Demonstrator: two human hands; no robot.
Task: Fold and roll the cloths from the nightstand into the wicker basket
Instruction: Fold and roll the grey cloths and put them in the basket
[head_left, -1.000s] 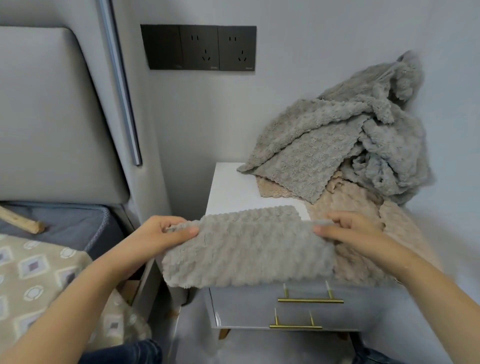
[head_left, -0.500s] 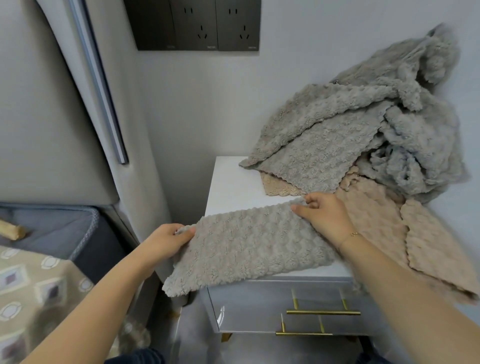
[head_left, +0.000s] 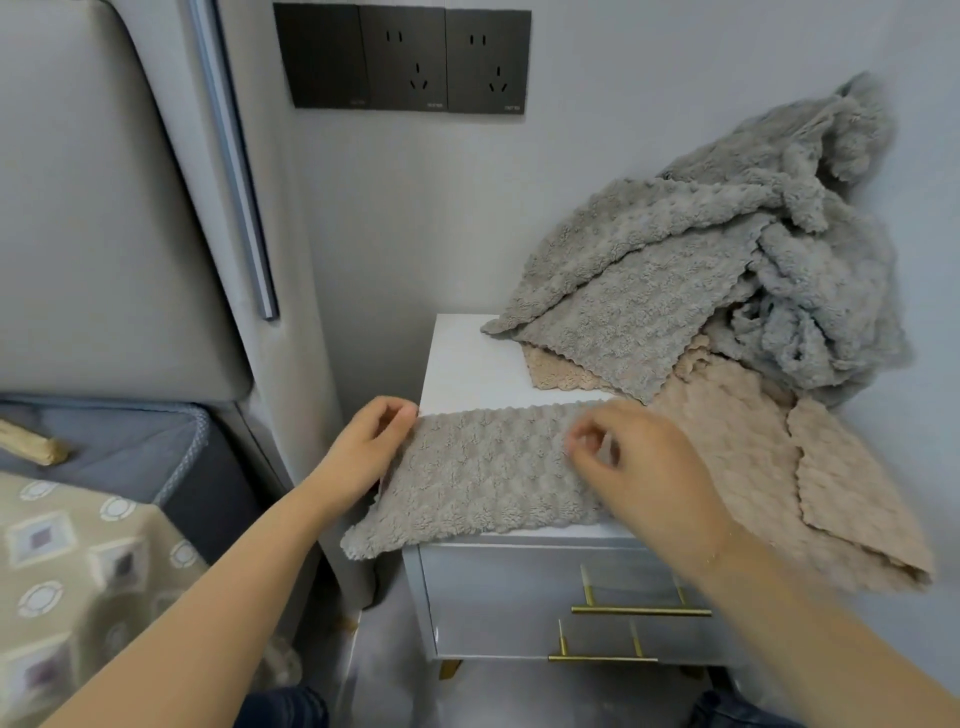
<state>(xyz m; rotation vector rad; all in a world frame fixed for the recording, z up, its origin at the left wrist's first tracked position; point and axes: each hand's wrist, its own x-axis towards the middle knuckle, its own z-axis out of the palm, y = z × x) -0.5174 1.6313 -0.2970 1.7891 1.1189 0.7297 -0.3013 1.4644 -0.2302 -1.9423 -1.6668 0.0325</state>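
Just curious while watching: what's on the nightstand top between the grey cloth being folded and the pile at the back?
Head view: mostly bare white nightstand top. The folded grey cloth lies in front, the grey pile behind, with a beige cloth's edge poking out.

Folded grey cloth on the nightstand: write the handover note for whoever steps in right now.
Left hand: pinching the left end of the folded grey cloth.
Right hand: on the cloth's right end, fingers curled and blurred; grip unclear.
The cloth lies across the front of the nightstand, its left corner hanging over the edge.
Grey pile heaped at the back right; beige cloths lie under it and spread to the right.
Done: this cloth is folded into a strip.
Left: roll it, then all the rest. Wicker basket is not in view.
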